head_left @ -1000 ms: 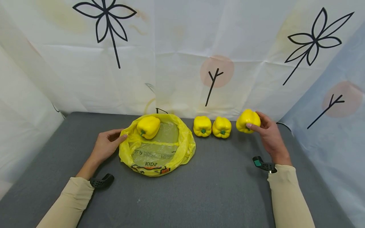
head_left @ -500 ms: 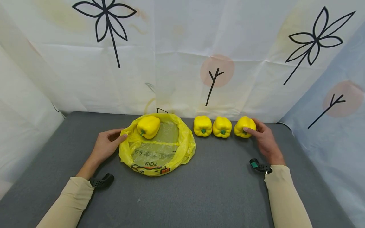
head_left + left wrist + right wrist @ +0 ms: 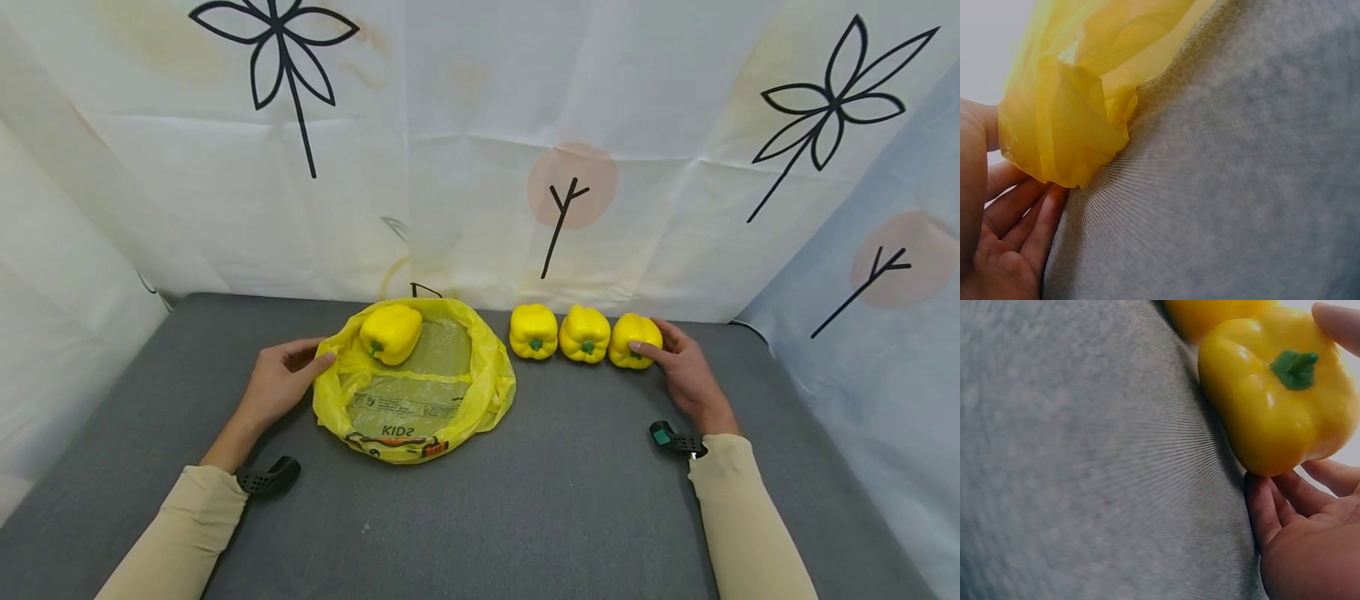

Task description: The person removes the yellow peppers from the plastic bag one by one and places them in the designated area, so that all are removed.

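At the right end of a row of yellow bell peppers, my right hand [image 3: 688, 373] holds one bell pepper [image 3: 630, 332], thumb over its front near the green stem and fingers at its far right side. The right wrist view shows that pepper [image 3: 1266, 412] low against the grey surface, fingertips under its edge. Two more peppers, a middle one [image 3: 585, 321] and a left one [image 3: 533, 321], sit beside it. My left hand [image 3: 276, 385] pinches the left rim of a yellow plastic bag [image 3: 491, 379], which lies wide open. Inside, at its back left, rests another pepper [image 3: 397, 327].
A grey cloth-covered table [image 3: 525, 517] extends in front of the bag and peppers. Right behind the row rises a white fabric backdrop [image 3: 465, 217] with drawn flowers, and side sheets stand at left and right.
My right hand has lowered its pepper from above the table and moved it left, up beside the middle pepper. The left hand and bag have stayed still.
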A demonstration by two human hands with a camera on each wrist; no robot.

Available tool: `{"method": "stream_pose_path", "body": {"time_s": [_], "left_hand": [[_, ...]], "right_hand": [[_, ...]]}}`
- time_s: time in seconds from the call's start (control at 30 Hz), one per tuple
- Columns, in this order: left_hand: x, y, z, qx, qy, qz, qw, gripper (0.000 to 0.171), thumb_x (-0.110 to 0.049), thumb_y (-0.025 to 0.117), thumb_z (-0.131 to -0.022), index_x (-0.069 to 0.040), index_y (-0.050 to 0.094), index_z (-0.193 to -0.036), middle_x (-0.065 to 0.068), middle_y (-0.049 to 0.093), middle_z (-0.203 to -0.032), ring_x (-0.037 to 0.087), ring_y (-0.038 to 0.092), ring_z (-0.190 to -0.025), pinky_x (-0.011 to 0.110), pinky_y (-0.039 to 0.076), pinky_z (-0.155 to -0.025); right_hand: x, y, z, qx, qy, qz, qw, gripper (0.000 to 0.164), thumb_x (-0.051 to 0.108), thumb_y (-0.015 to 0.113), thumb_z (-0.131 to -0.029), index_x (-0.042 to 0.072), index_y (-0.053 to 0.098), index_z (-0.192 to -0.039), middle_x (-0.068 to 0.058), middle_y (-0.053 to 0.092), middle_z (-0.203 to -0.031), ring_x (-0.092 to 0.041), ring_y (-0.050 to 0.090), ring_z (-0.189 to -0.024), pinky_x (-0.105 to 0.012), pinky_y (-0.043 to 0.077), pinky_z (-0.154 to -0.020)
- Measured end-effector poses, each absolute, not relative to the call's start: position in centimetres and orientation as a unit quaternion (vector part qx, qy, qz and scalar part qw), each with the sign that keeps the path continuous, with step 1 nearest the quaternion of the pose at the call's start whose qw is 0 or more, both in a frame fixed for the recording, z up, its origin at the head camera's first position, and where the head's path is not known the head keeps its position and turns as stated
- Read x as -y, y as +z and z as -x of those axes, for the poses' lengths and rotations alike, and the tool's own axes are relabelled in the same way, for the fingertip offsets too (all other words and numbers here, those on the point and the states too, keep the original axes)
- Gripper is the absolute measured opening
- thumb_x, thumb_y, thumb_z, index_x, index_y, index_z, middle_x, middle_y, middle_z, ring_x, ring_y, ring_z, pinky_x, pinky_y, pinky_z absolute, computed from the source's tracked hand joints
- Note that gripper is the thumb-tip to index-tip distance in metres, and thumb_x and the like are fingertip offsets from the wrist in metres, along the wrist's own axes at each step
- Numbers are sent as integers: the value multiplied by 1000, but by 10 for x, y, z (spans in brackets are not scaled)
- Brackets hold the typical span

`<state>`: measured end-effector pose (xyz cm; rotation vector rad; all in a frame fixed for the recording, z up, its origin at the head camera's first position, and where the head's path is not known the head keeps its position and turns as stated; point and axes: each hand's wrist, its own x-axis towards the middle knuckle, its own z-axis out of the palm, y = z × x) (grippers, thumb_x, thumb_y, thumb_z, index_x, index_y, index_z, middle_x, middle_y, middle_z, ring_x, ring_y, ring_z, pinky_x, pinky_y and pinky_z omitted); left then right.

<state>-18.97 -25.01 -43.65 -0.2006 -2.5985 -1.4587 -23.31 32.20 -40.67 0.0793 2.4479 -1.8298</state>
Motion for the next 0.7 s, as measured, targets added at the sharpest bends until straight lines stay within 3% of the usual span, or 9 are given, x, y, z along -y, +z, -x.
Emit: {"method": "stream_pose_path", "body": {"time_s": [0.7], "left_hand": [[250, -435, 189, 869, -484, 68, 79, 45, -26, 65, -102, 2, 62, -137, 23, 65, -129, -11, 55, -97, 8, 47, -79]], "right_hand": [[-319, -411, 234, -792, -609, -43, 24, 81, 33, 69, -100, 6, 24, -162, -12, 34, -153, -16, 40, -124, -23, 37, -104]]}}
